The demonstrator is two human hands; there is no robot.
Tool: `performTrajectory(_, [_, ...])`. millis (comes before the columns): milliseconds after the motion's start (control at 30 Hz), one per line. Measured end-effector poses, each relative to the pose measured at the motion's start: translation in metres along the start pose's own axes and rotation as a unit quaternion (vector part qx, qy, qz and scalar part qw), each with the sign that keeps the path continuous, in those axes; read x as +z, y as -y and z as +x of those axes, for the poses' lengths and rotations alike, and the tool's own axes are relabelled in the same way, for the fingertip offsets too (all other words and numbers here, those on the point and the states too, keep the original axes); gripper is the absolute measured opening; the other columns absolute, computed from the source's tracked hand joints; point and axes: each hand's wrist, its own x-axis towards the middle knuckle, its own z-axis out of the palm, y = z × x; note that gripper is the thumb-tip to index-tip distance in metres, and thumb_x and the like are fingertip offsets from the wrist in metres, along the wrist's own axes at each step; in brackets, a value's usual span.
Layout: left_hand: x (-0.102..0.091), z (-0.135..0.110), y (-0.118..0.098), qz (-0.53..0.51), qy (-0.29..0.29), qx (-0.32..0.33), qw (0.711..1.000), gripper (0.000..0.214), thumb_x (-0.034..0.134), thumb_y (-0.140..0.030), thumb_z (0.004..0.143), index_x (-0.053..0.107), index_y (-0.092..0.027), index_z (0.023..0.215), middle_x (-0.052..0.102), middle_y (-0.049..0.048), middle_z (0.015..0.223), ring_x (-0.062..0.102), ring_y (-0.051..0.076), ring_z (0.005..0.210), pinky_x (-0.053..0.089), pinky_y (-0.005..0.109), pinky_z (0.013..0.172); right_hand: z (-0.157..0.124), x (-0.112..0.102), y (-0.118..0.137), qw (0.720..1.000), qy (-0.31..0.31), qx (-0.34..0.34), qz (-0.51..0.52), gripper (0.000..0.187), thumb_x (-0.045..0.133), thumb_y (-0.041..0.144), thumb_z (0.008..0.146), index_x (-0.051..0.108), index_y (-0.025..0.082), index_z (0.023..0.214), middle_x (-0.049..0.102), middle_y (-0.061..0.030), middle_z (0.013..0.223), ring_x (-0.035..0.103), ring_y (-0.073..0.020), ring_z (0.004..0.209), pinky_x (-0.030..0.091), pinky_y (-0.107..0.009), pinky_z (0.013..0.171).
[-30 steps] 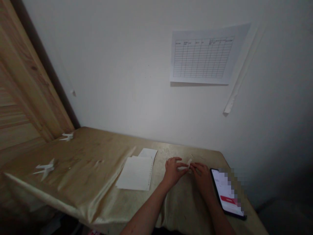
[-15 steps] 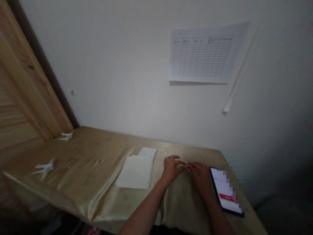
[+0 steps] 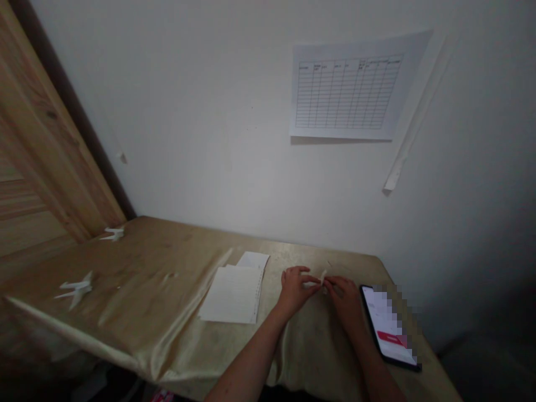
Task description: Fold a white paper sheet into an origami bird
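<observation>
My left hand (image 3: 296,289) and my right hand (image 3: 342,292) meet over the right part of the table, fingertips pinched together. Between them is a small folded piece of white paper (image 3: 323,275), a narrow strip of it standing up above the fingers. Both hands are closed on it; the fingers cover most of its shape. Left of my left hand lies a stack of white paper sheets (image 3: 231,295). Two folded white paper figures, one nearer (image 3: 77,289) and one farther (image 3: 113,234), rest on the left of the table.
A smartphone (image 3: 387,329) with a lit screen lies right of my right hand. A wrinkled gold cloth (image 3: 138,301) covers the table. Behind rises a white wall with a printed table sheet (image 3: 345,95) taped up. A wooden frame (image 3: 54,111) stands at the left.
The narrow white paper strip between my fingertips now stands more upright and shows more clearly. Both hands have shifted only slightly and keep their pinch.
</observation>
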Motion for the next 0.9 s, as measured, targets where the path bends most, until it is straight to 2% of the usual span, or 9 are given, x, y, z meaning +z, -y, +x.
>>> performTrajectory(433, [0.0000,-0.0013,-0.0016,0.008,0.019,-0.007,1.000,0.017,0.077,-0.043,0.079,0.078,-0.041,0.096,0.067,-0.0004,0.125,0.053,0.028,0.123,0.031,0.051,0.111,-0.0008,-0.0033,0.0016,1.000,0.021,-0.009,-0.011,0.041,0.051,0.056,0.088,0.075,0.024,0.094,0.074,-0.0080,0.100,0.063,-0.0261,0.099,0.039,-0.044,0.095])
performTrajectory(900, [0.0004,-0.0029,-0.0037,0.014,0.019,0.000,1.000,0.017,0.077,-0.044,0.079,0.078,-0.042,0.096,0.067,-0.0005,0.125,0.053,0.028,0.123,0.031,0.051,0.111,-0.0021,-0.0066,0.0021,1.000,0.003,-0.004,-0.008,0.035,0.053,0.049,0.089,0.076,0.024,0.099,0.073,-0.0082,0.101,0.062,-0.0254,0.101,0.042,-0.042,0.095])
